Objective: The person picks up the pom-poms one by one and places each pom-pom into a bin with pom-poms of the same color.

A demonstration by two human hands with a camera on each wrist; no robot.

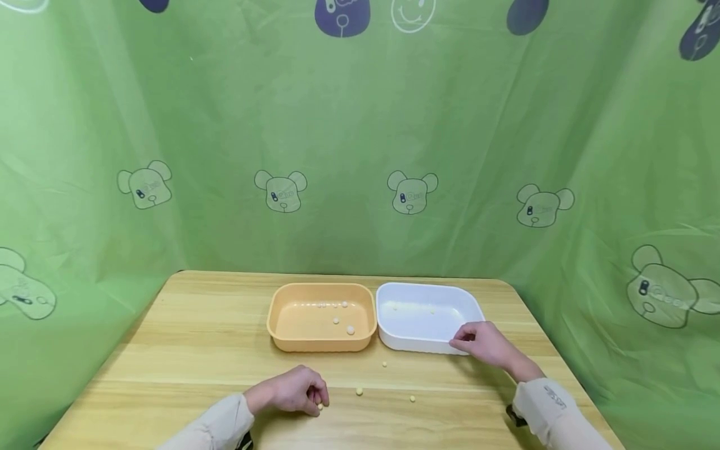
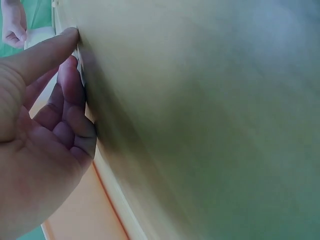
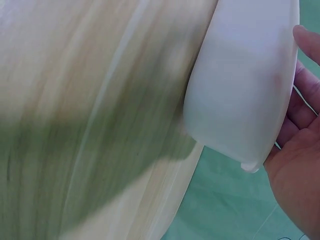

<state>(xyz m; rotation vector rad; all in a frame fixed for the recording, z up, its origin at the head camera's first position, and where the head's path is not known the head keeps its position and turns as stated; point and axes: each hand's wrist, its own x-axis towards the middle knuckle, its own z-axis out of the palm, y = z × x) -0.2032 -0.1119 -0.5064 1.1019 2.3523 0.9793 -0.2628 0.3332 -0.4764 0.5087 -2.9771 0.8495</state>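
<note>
Fingers of the left hand (image 1: pixel 291 389) curl round a yellow ball (image 1: pixel 320 406) toward the table's (image 1: pixel 169 350) near edge. The right hand (image 1: pixel 488 342) bends its own at the white tub's (image 1: pixel 413 345) corner, hold unclear.

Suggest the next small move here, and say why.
The left hand should probably lift the nearest ball off the table: that hand is down at the surface with the ball beside its thumb, while the right hand is at the rim of the white tray. I can't tell whether the ball is firmly pinched.
</note>
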